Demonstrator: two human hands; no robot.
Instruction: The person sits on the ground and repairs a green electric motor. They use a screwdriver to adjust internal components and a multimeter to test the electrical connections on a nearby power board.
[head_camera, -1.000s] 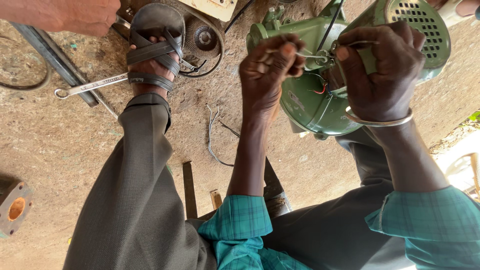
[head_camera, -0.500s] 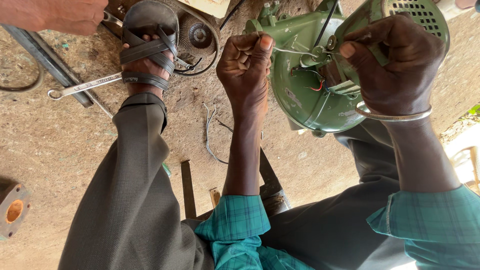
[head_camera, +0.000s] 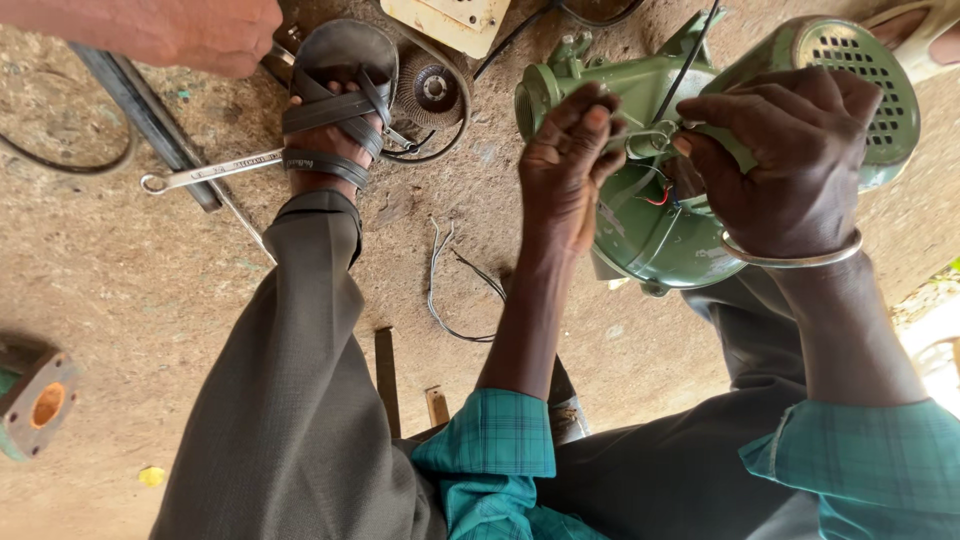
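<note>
Bare dirt ground (head_camera: 120, 290) lies beneath a green motor housing (head_camera: 660, 230). Since a moment ago, the left hand (head_camera: 565, 165) has moved onto its top, fingers curled there; the right hand (head_camera: 790, 160) pinches thin wires (head_camera: 655, 135). Fingertip contact is hidden. Another person's hand (head_camera: 170, 30) is cropped, upper left of the housing.

A green-painted metal electric motor (head_camera: 680, 240) with a round perforated end grille is lying tilted under both hands, its open terminal box exposing thin wires (head_camera: 652, 195) right between the gripping fingers.
</note>
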